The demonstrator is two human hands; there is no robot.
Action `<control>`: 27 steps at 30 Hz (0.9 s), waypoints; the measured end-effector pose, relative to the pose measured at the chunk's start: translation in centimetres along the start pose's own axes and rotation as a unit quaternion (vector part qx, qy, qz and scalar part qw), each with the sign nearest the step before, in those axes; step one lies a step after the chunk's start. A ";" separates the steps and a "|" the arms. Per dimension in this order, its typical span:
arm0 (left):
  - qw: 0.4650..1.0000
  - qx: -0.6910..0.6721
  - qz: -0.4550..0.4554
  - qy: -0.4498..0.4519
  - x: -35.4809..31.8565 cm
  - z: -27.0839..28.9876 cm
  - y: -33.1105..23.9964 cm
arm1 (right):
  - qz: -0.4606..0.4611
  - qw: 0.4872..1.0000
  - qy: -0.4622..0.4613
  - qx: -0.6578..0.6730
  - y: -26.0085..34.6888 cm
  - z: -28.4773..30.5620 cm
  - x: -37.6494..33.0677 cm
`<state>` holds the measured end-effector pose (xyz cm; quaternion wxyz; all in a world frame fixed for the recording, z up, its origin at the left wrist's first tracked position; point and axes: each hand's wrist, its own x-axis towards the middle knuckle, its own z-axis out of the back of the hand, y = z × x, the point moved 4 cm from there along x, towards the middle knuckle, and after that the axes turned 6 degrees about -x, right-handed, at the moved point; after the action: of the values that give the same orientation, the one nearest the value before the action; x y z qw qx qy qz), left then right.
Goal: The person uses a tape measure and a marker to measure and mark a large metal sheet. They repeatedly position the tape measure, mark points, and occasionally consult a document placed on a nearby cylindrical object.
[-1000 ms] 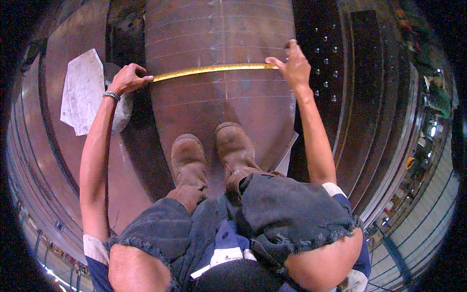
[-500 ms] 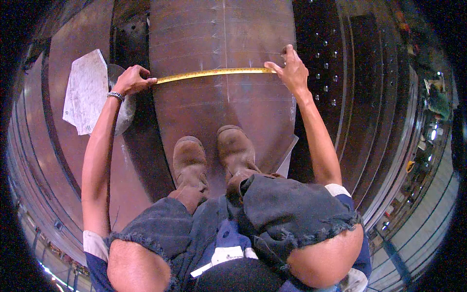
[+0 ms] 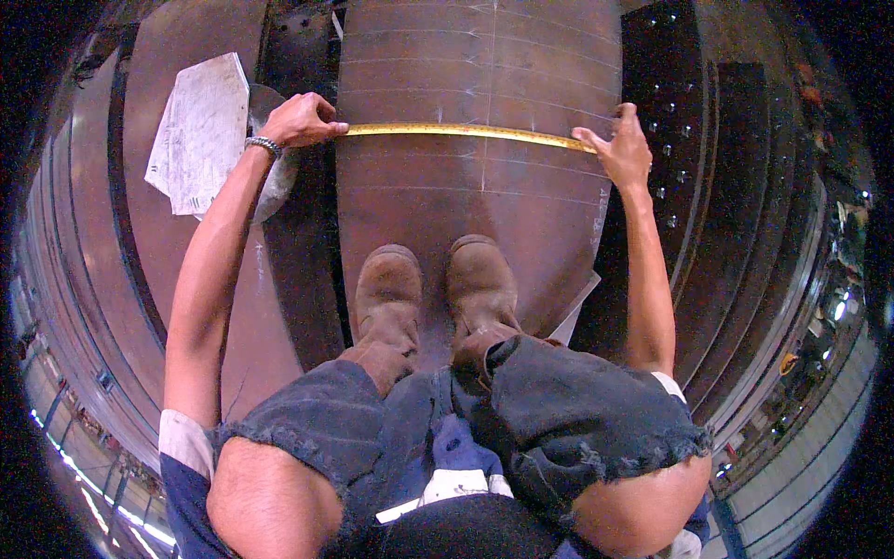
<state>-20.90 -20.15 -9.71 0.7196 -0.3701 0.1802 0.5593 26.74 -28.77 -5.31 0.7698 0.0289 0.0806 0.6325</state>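
A yellow tape measure (image 3: 463,130) is stretched across a brown steel plate (image 3: 419,219) marked with thin pale lines. My left hand (image 3: 300,121) pinches the tape's left end at the plate's left edge; a bracelet circles that wrist. At the right edge, my right hand (image 3: 626,154) has its thumb on the tape's other end. Its index finger is bent and apart from the thumb, while the remaining fingers are mostly hidden. Beside my left hand lie a dirty white sheet (image 3: 200,135) with angled corners and, partly under it, a grey rounded plate (image 3: 277,191).
My brown boots (image 3: 389,284) stand on the plate below the tape. Dark recesses run along both sides, the right one with rows of small bright spots (image 3: 684,177). Long steel flanges (image 3: 736,205) lie beyond. A pale angled piece (image 3: 575,306) shows by my right boot.
The whole view has shifted and turned slightly, so the plate and hands appear farther right. Both hands keep the tape stretched across the plate as before.
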 end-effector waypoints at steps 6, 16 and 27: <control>0.999 -0.022 -0.017 -0.016 -0.3 0.0 0.2 | 0.004 1.000 0.003 -0.003 0.5 -0.9 -0.3; 1.000 -0.013 0.007 0.027 0.9 -0.3 0.3 | 0.029 0.999 0.000 -0.015 0.1 -1.8 -0.1; 0.999 -0.014 0.021 -0.022 -0.7 0.5 -1.0 | 0.039 0.998 -0.035 -0.021 -0.2 0.2 1.4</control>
<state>-20.21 -20.35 -8.63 0.7062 -0.3638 0.1642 0.5849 27.25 -27.39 -5.23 0.7471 0.0381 0.0390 0.6624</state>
